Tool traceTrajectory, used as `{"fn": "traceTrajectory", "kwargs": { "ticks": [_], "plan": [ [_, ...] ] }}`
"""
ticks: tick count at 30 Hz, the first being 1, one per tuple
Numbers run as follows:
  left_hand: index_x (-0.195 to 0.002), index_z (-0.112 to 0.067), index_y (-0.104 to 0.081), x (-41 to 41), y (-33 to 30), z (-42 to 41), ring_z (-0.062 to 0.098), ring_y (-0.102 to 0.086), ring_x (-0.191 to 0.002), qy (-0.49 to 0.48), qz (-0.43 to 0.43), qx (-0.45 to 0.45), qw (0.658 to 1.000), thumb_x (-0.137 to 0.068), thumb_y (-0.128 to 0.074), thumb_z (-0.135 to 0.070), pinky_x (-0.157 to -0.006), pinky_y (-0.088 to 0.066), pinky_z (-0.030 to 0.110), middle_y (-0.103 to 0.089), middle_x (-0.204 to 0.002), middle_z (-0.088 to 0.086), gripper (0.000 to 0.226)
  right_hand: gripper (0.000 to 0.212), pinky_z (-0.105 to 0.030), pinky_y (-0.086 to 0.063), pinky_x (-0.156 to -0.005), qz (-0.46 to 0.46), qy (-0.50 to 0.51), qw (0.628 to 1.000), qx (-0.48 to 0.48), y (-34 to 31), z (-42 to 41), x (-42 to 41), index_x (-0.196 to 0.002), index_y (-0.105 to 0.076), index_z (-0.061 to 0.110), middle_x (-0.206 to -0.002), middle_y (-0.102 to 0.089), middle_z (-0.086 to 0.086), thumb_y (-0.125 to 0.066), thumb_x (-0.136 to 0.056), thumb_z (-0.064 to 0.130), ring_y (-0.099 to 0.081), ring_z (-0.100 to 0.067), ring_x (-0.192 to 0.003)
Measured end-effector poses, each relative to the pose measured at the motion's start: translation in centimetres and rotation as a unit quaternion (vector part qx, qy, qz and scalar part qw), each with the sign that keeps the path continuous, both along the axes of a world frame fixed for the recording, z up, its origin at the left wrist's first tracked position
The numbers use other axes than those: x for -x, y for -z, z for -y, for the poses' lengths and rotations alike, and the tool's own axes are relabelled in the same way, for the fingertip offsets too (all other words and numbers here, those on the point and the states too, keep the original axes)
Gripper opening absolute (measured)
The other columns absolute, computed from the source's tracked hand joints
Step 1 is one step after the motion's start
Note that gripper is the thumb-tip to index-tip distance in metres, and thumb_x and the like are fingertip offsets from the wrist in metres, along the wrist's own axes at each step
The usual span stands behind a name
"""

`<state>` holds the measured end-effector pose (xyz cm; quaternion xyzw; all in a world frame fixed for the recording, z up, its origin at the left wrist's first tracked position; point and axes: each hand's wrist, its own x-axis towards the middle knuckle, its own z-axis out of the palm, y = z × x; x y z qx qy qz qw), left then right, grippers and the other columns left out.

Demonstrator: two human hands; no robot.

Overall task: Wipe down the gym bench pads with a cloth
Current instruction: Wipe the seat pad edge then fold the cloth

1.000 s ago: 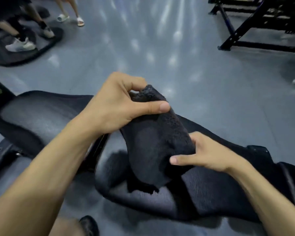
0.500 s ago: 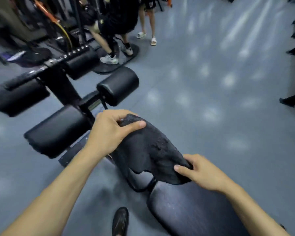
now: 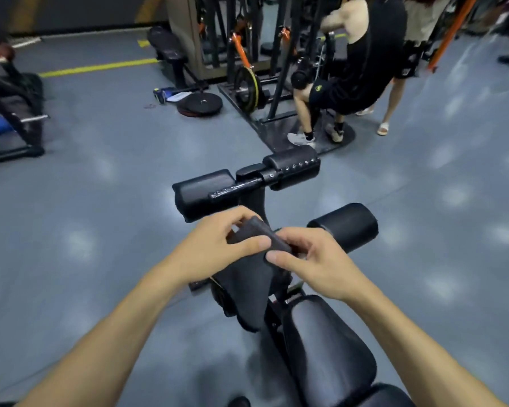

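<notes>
Cloth — pinched between 2 hands

Both forearms are bare all the way up, no sleeves showing. Left hand and right hand have no gloves, short trimmed nails. Dark shoe toe at the bottom edge.

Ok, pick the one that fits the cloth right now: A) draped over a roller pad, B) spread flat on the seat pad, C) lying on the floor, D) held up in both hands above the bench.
D: the left hand and right hand both pinch the cloth, which hangs clear of the seat pad.
</notes>
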<state>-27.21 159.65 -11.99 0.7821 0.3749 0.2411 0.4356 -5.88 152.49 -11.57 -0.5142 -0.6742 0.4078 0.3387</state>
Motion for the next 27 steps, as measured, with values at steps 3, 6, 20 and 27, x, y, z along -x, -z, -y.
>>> {"fn": "traceTrajectory", "kwargs": {
  "ticks": [3,6,20,27],
  "plan": [
    [-0.119,-0.021,-0.065,4.3,3.1,-4.5,0.028,-0.067,-0.109,0.021,-0.016,0.090,0.996,-0.082,-0.073,-0.062,-0.095,-0.052,0.057,-0.071,-0.115,0.003,0.056,0.023,-0.021,-0.041,-0.068,-0.008,-0.004,1.000,-0.004,-0.1,-5.0,1.8,-0.078,-0.064,0.028,-0.071,-0.058,0.015,-0.068,-0.095,0.013,-0.053,-0.002,-0.069],
    [-0.110,-0.014,-0.068,6.5,5.7,-7.5,0.036,-0.067,-0.097,-0.017,0.025,0.108,0.994,-0.083,-0.074,-0.053,-0.088,-0.054,0.058,-0.071,-0.104,0.013,0.048,0.014,-0.021,-0.046,-0.075,-0.021,0.024,0.999,-0.005,0.6,-9.1,1.8,-0.090,-0.071,0.021,-0.079,-0.067,0.013,-0.067,-0.095,0.009,-0.061,-0.006,-0.077],
    [-0.097,-0.034,-0.074,4.4,7.8,-18.1,0.017,-0.067,-0.078,-0.144,0.073,-0.003,0.987,-0.084,-0.071,-0.047,-0.073,-0.053,0.041,-0.074,-0.088,-0.012,0.019,0.019,-0.028,-0.055,-0.094,0.000,0.036,0.993,0.113,5.5,-23.0,-2.0,-0.114,-0.070,0.003,-0.110,-0.077,-0.006,-0.061,-0.098,0.002,-0.072,-0.019,-0.105],
    [-0.134,-0.029,-0.059,2.7,10.1,-27.6,0.026,-0.057,-0.120,-0.227,-0.147,-0.061,0.961,-0.093,-0.068,-0.039,-0.101,-0.045,0.037,-0.065,-0.129,0.000,0.043,0.044,-0.027,-0.051,-0.087,0.209,0.125,0.964,0.104,7.9,-31.4,-1.1,-0.134,-0.060,0.022,-0.115,-0.072,0.006,-0.068,-0.091,0.022,-0.068,-0.015,-0.103]
  ]
}}
